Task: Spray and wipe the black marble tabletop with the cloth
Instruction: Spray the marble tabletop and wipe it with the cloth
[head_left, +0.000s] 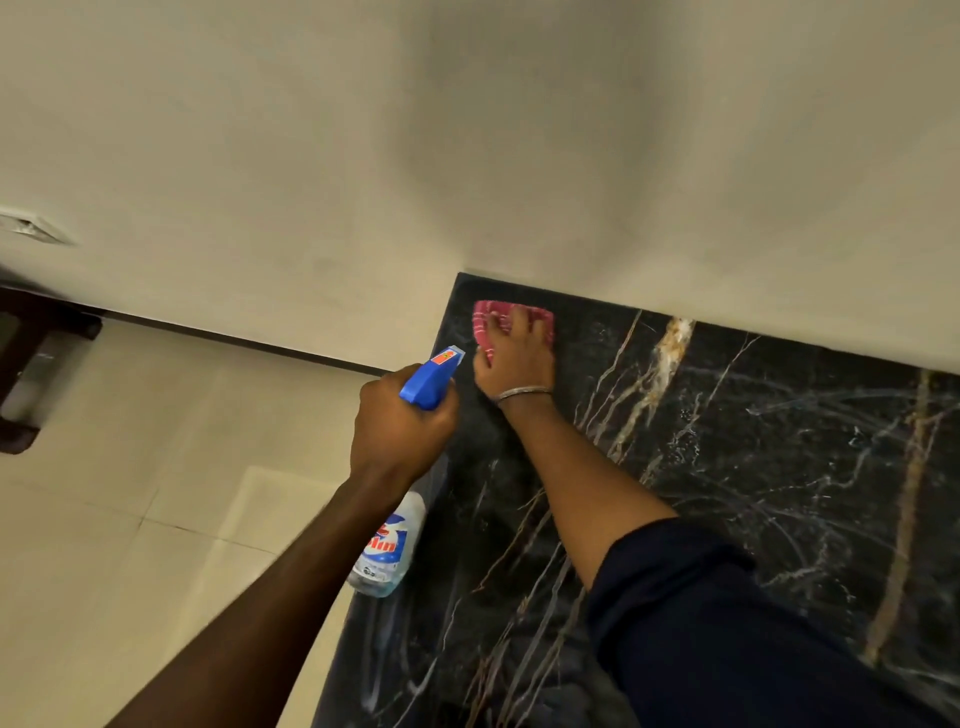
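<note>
Meanwhile, left fingers (440, 415) around spray bottle (430, 382), right fingers (519, 323) spread on cloth (485, 314) atop tabletop (727, 493).

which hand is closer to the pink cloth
Right. The right hand rests on the cloth at the tabletop's far corner; the left hand grips the spray bottle short of it, not touching.

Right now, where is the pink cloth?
In the head view, the pink cloth sits at the far left corner of the black tabletop, close to the wall, under the right hand, just beyond the spray bottle that the left hand holds.
</note>
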